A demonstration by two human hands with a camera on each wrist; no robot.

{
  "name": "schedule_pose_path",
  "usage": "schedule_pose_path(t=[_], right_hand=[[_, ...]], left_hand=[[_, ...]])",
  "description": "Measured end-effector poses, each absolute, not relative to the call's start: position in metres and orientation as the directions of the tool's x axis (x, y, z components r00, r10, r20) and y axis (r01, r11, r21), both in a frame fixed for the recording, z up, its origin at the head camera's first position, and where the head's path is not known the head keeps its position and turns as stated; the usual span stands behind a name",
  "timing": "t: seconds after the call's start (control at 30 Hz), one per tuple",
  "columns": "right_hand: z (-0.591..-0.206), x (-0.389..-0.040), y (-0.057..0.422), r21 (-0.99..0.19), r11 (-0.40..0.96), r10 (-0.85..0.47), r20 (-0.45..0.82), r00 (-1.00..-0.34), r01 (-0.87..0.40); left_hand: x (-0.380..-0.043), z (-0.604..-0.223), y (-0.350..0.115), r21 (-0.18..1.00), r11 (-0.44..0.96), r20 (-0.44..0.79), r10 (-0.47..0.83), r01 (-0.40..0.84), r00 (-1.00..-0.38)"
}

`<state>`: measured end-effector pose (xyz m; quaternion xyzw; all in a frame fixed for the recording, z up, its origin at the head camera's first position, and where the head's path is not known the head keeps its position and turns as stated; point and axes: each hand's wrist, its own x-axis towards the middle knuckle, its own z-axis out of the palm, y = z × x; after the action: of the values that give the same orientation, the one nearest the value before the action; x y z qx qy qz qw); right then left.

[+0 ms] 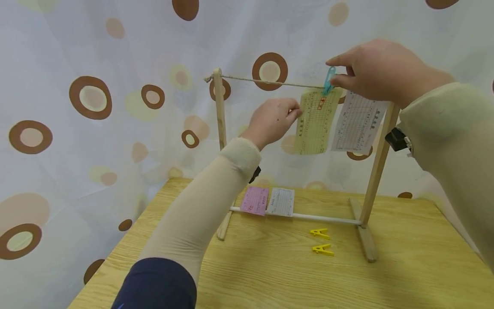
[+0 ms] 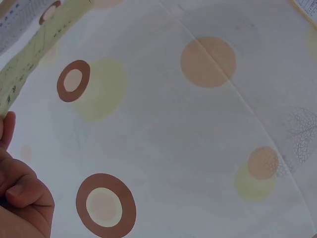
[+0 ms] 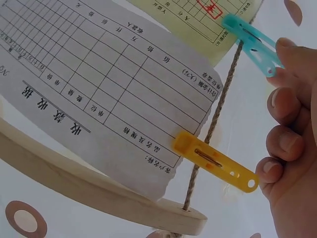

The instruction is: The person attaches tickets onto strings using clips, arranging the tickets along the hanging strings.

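A yellow-green receipt slip [image 1: 317,124] hangs at the rope [image 1: 270,82], with a light-blue clothespin [image 1: 329,80] at its top edge. My right hand [image 1: 380,71] pinches the handles of this clothespin between thumb and index finger. Its other fingers are curled in the right wrist view. At the slip's left edge, my left hand [image 1: 275,119] pinches the paper; the fingertips are partly cut off in the left wrist view. Beside it a white receipt slip [image 1: 359,124] hangs from the same rope, clipped by a yellow clothespin [image 3: 213,161].
A wooden frame [image 1: 376,171] carries the rope, with a white bar [image 1: 324,219] low between its posts. On the table [image 1: 262,266] lie a pink slip [image 1: 255,200], a small white slip [image 1: 281,201] and two yellow clothespins [image 1: 322,249]. A dotted curtain [image 1: 127,180] hangs behind.
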<state>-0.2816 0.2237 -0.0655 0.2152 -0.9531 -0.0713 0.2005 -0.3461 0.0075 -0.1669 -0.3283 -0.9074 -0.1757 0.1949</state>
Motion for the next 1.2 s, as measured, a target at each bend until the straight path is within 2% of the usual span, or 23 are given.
schedule_pose_path(t=[0.27, 0.6, 0.97, 1.2], right_hand=[[-0.073, -0.277, 0.231, 0.225, 0.888, -0.459, 0.425, -0.78, -0.4], [-0.078, -0.261, 0.242, 0.209, 0.904, -0.428, 0.495, -0.757, -0.374], [-0.096, -0.246, 0.252, 0.161, 0.906, -0.414, 0.538, -0.734, -0.393], [-0.116, -0.239, 0.255, 0.182, 0.884, -0.457, 0.533, -0.712, -0.431]], left_hand=[[-0.345, -0.169, 0.009, 0.254, 0.715, 0.431, 0.519, 0.652, -0.738], [-0.341, -0.172, 0.003, 0.279, 0.699, 0.442, 0.515, 0.658, -0.735], [-0.336, -0.182, -0.013, 0.253, 0.703, 0.418, 0.54, 0.664, -0.731], [-0.334, -0.195, -0.024, 0.248, 0.707, 0.383, 0.556, 0.662, -0.738]])
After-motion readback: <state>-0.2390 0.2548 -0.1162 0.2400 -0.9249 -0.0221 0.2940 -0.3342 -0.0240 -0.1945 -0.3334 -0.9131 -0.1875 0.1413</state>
